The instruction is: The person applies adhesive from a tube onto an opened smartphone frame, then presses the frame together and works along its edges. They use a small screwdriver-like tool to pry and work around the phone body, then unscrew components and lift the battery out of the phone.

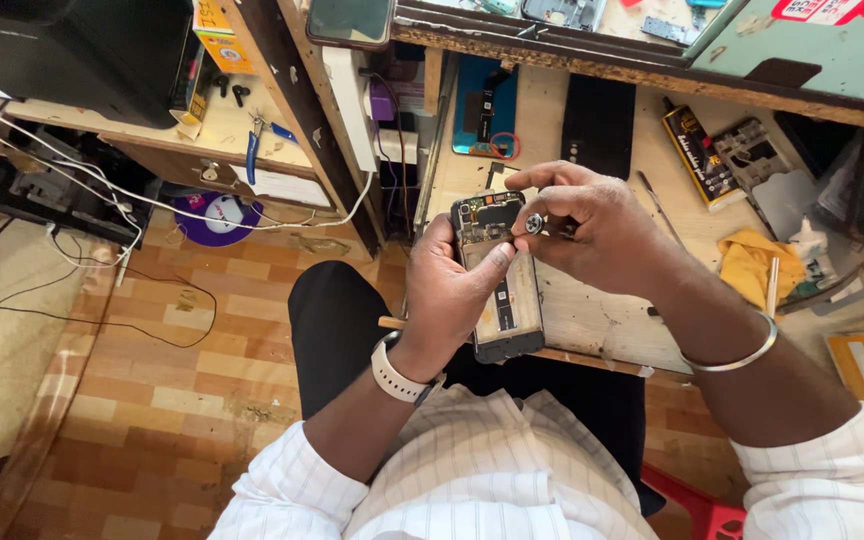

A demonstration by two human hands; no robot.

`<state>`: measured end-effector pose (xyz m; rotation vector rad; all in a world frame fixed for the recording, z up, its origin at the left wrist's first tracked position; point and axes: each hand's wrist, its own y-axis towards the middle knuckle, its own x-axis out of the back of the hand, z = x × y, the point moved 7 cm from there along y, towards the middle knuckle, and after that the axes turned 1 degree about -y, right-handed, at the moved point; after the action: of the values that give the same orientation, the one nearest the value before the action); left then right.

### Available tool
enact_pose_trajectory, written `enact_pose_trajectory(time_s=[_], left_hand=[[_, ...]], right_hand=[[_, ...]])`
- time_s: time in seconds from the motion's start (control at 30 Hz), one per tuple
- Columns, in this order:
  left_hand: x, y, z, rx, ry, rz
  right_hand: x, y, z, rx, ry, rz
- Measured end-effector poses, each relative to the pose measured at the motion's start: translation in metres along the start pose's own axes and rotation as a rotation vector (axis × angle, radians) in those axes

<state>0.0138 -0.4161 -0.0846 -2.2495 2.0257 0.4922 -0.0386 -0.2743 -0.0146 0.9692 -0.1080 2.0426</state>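
My left hand (pixel 449 285) grips an opened phone (pixel 500 290) with its back cover off, the circuit board and inner parts showing. Its thumb lies across the phone's upper part. My right hand (pixel 592 225) is over the phone's top end and pinches a small round metal-tipped tool (pixel 533 223) between thumb and fingers. The tool's tip is at the phone's upper right edge. A white watch is on my left wrist and a metal bangle (pixel 742 355) on my right.
The wooden workbench (pixel 592 315) carries a black phone back panel (pixel 598 125), a blue phone part (pixel 484 105), a glue tube (pixel 702 155), a yellow cloth (pixel 750 262) and tweezers (pixel 657 205). Blue-handled pliers (pixel 252 150) lie on a side shelf at left, with cables across the floor.
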Motion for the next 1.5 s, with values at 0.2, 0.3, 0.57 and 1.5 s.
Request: enact_pose_trajectory(time_s=[0.2, 0.3, 0.57, 1.5], left_hand=[[0.003, 0.002, 0.005, -0.016, 0.021, -0.01], [0.003, 0.001, 0.004, -0.03, 0.06, -0.011], [-0.005, -0.002, 0.008, -0.025, -0.018, 0.027], [0.001, 0.003, 0.005, -0.019, 0.076, -0.04]], right_hand=[[0.0, 0.0, 0.003, 0.046, -0.018, -0.006], [-0.002, -0.001, -0.001, -0.018, -0.063, 0.005], [-0.005, -0.01, -0.015, -0.124, -0.085, -0.026], [-0.028, -0.009, -0.066, -0.475, 0.86, -0.061]])
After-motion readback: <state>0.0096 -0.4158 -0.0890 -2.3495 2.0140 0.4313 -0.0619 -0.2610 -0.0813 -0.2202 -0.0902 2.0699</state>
